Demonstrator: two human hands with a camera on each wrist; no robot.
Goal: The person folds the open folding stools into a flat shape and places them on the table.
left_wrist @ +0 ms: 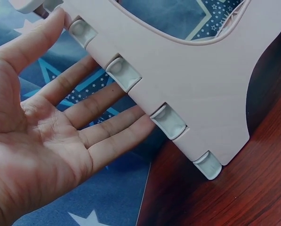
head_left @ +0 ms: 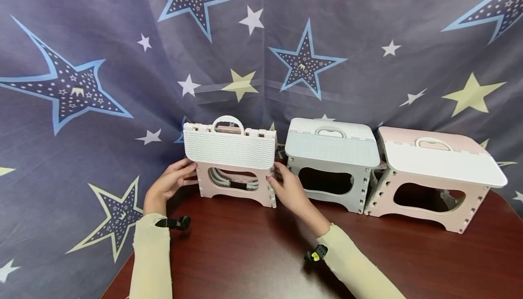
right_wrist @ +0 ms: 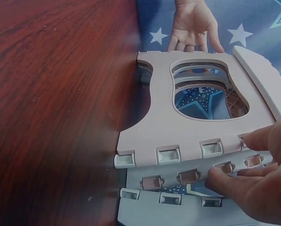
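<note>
A pale pink and white folding stool [head_left: 229, 147] stands on the table's left part, partly folded: its top is peaked with the carry handle [head_left: 227, 119] upright. My left hand [head_left: 173, 181] is at its left side, with fingers straight and the fingertips [left_wrist: 142, 117] against the hinged edge of the front panel [left_wrist: 192, 80]. On the other side my right hand [head_left: 292, 190] pinches the right edge with thumb and fingers. In the right wrist view, the fingers of that hand [right_wrist: 253, 183] lie at the front panel and the creased grey side panel [right_wrist: 196, 175].
Right beside stands a grey and white folding stool [head_left: 333, 147], fully set up, its side close to my right hand. Farther right is a pink and white one [head_left: 443, 162]. Behind them hangs a star-patterned curtain [head_left: 351, 26]. The table [head_left: 245, 253] is dark red wood.
</note>
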